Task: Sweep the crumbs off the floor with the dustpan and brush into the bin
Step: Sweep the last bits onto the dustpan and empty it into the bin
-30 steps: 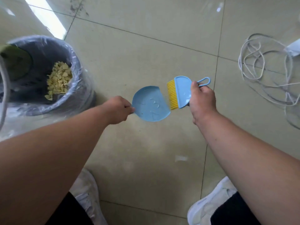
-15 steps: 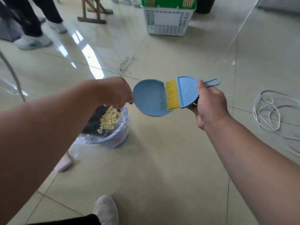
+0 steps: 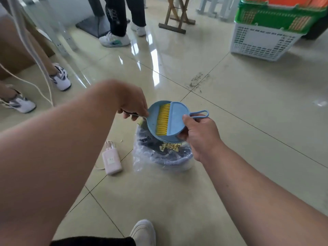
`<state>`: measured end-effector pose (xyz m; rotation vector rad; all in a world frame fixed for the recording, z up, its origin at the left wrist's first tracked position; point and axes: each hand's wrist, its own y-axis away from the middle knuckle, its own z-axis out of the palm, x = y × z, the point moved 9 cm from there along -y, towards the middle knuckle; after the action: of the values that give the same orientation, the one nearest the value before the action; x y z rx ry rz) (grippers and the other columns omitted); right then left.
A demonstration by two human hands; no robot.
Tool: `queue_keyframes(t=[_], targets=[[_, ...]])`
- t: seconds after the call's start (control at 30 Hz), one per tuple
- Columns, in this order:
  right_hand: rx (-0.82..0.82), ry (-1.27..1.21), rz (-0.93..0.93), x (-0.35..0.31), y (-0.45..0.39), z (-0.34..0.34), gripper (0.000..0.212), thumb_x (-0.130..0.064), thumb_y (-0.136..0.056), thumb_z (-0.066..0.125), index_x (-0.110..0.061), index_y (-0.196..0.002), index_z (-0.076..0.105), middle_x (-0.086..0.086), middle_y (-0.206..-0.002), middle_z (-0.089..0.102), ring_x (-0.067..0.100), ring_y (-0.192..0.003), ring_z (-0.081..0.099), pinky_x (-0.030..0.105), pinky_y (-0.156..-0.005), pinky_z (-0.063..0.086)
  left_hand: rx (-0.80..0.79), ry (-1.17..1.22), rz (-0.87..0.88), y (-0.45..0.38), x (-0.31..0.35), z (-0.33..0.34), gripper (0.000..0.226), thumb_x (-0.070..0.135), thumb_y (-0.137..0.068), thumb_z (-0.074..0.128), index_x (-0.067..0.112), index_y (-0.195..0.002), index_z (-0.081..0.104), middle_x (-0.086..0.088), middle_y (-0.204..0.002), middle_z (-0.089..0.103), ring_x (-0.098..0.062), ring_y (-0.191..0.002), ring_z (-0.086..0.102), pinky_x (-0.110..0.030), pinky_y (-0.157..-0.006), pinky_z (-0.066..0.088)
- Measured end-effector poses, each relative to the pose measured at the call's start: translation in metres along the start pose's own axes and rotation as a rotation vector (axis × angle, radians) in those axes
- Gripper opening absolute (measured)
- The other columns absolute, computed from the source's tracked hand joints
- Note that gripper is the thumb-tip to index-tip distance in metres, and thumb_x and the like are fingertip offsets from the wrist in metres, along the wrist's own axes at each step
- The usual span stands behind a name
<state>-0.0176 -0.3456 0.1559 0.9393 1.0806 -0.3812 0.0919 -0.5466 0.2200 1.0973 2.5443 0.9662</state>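
My left hand [image 3: 133,103] grips the handle of a small blue dustpan [image 3: 152,119], held above the bin [image 3: 163,157]. My right hand [image 3: 198,134] grips a blue brush [image 3: 177,118] by its looped handle, its yellow bristles lying inside the pan. The bin is lined with a clear plastic bag and holds pale yellow crumbs [image 3: 170,146], partly hidden under the pan. One small crumb [image 3: 121,140] lies on the tile left of the bin.
A pink power bank [image 3: 111,161] with a white cable lies left of the bin. Other people's legs and shoes [image 3: 114,39] stand at the back left. Stacked baskets [image 3: 262,38] and a wooden stand [image 3: 175,20] are at the back. My shoe [image 3: 143,231] is below.
The view has tilted up and the room behind has come into sight. The brush has slid onto the dustpan, and both are now directly over the bin.
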Motion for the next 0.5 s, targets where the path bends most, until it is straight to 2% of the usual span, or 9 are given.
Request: queue_keyframes(t=[0.07,0.13,0.23,0.3,0.37,0.43,0.5], targets=[[0.105,0.137,-0.008,0.004,-0.006,-0.01,0.014,-0.019,-0.083,0.067,-0.007,-0.079,0.073,0.016,-0.085,0.077,0.038,-0.085,0.076,0.062,-0.071,0.062,-0.006,-0.054,-0.023,-0.003,-0.011,0.003,0.032,0.04,-0.098,0.065,0.015,-0.087,0.082,-0.017,-0.091,0.082,-0.022,-0.053,0.059,-0.027,-0.054,0.049],[0.218,0.284,-0.015,0.001,-0.008,-0.028,0.016,-0.02,-0.077,0.062,-0.005,-0.076,0.069,0.016,-0.076,0.075,0.039,-0.076,0.076,0.061,-0.067,0.062,-0.017,-0.118,-0.041,-0.003,-0.02,0.008,0.028,0.038,-0.1,0.063,0.02,-0.095,0.083,-0.014,-0.095,0.082,-0.017,-0.045,0.055,-0.024,-0.05,0.048],[0.304,0.253,-0.001,-0.004,-0.01,-0.046,0.013,-0.017,-0.083,0.06,-0.009,-0.076,0.068,0.006,-0.07,0.071,0.027,-0.064,0.073,0.042,-0.065,0.064,-0.045,-0.085,-0.043,-0.007,-0.027,0.015,0.027,0.038,-0.1,0.063,0.021,-0.095,0.083,-0.017,-0.095,0.082,-0.023,-0.054,0.058,-0.028,-0.054,0.05],[0.275,0.047,0.012,-0.002,-0.013,-0.042,0.008,-0.011,-0.087,0.063,-0.009,-0.082,0.069,0.009,-0.079,0.072,0.023,-0.068,0.073,0.043,-0.068,0.065,-0.052,-0.058,-0.041,-0.008,-0.029,0.018,0.026,0.038,-0.1,0.064,0.021,-0.094,0.083,-0.017,-0.094,0.081,-0.025,-0.06,0.06,-0.03,-0.054,0.05],[0.163,-0.124,0.041,-0.003,-0.011,-0.024,0.003,-0.008,-0.091,0.065,-0.007,-0.09,0.067,0.013,-0.09,0.072,0.024,-0.077,0.073,0.043,-0.069,0.065,-0.045,-0.035,-0.033,-0.01,-0.026,0.017,0.027,0.037,-0.1,0.065,0.02,-0.093,0.084,-0.018,-0.091,0.081,-0.026,-0.06,0.059,-0.03,-0.053,0.048],[0.063,-0.081,0.031,0.0,-0.012,-0.015,0.006,-0.011,-0.094,0.066,-0.009,-0.089,0.069,0.013,-0.09,0.073,0.025,-0.079,0.074,0.038,-0.066,0.064,-0.04,0.019,-0.02,-0.01,-0.019,0.014,0.028,0.037,-0.099,0.066,0.017,-0.092,0.084,-0.018,-0.083,0.079,-0.026,-0.059,0.057,-0.03,-0.052,0.046],[0.082,0.11,-0.062,-0.004,-0.011,-0.025,0.015,-0.02,-0.092,0.068,-0.011,-0.081,0.073,0.009,-0.081,0.076,0.028,-0.081,0.077,0.044,-0.068,0.065,-0.015,0.068,-0.013,-0.01,-0.013,0.008,0.029,0.037,-0.099,0.067,0.015,-0.091,0.084,-0.018,-0.077,0.076,-0.027,-0.059,0.055,-0.03,-0.053,0.045]])
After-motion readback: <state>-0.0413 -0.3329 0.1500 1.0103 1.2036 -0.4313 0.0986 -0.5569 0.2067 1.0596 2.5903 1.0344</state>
